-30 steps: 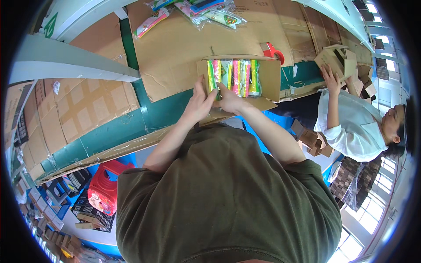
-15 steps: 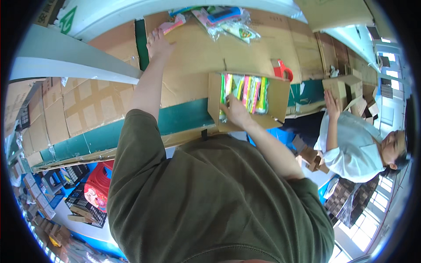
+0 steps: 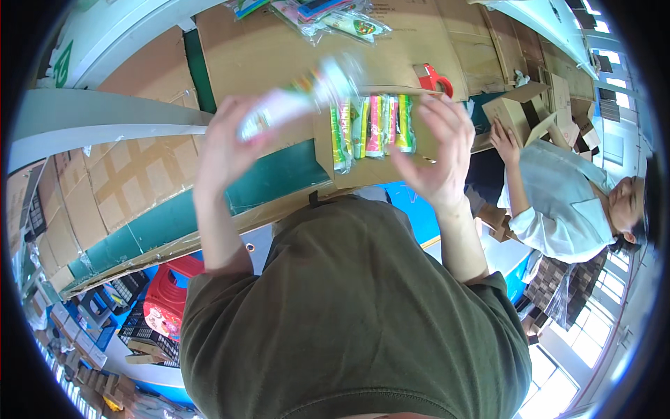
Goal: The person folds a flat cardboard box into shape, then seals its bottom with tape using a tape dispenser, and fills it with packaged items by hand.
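Note:
My left hand (image 3: 227, 146) is closed on the end of a pink-and-white plastic packet (image 3: 283, 108), smeared by motion and held left of an open cardboard box (image 3: 323, 143). Inside the box, slim packets (image 3: 375, 126) in green, yellow and pink stand side by side in clear wrap. Over the right part of the box my right hand (image 3: 441, 150) is spread with thumb and fingers apart, holding nothing. Whether it touches the box wall I cannot tell.
Loose wrapped packets (image 3: 328, 19) lie at the table's far side. A red tape dispenser (image 3: 438, 82) sits behind the box. On the right, a person in a white shirt (image 3: 558, 202) handles another carton (image 3: 513, 115). A grey metal post (image 3: 105, 115) crosses at left; a red stool (image 3: 166, 300) stands below.
My left hand has come back from the table's far side with the pink-and-white packet. My right hand has lifted off the packets in the box and opened. The other person's hand has moved onto a carton.

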Demonstrator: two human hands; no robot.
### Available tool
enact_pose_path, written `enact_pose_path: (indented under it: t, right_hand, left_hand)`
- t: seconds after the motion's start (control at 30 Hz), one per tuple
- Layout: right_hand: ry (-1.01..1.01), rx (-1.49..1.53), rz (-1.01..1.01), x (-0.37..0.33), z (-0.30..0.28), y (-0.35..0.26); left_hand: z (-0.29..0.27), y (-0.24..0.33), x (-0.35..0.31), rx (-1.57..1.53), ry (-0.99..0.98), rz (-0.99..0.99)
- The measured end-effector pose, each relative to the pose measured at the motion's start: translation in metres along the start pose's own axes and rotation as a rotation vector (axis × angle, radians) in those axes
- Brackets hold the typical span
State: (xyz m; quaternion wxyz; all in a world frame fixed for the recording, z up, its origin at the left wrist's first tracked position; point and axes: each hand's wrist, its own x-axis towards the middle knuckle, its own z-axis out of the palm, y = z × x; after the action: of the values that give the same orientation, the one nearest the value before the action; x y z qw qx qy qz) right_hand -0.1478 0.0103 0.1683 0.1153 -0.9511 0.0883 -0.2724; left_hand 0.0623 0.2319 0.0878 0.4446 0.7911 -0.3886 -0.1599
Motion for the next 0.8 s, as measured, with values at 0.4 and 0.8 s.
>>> enact_pose_path:
  t: [0.4, 0.8]
  right_hand:
    - [-0.792, 0.314, 0.237, -0.043, -0.014, 0.017]
    - [0.161, 1.458, 1.556, -0.079, 0.042, 0.001]
  left_hand:
    - [0.067, 0.055, -0.029, -0.256, -0.257, -0.022]
    - [0.140, 0.065, -0.057, -0.765, 0.149, -0.221]
